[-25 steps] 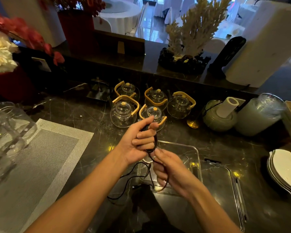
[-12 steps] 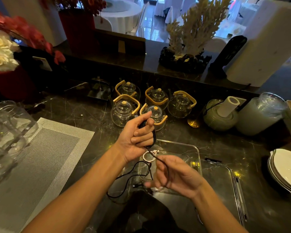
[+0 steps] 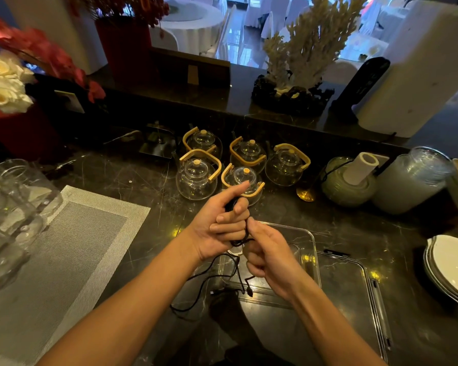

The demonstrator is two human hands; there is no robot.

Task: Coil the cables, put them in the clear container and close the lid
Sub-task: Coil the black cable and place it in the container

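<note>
Lying open on the dark counter (image 3: 122, 178), the clear container (image 3: 311, 249) holds a pale coiled cable (mostly hidden by the hands); its lid (image 3: 354, 291) rests just beside it. Since half a second ago, the right hand (image 3: 269, 256) has risen to meet the left hand (image 3: 220, 225). Both grip the black cable (image 3: 245, 237), whose tail dangles below.

The right hand (image 3: 269, 253) is now closed up against the left hand (image 3: 222, 223) above the clear container (image 3: 311, 243) — half a second ago it was open, lower down. The black cable (image 3: 209, 282) (its plug dangling) hangs shorter.
</note>
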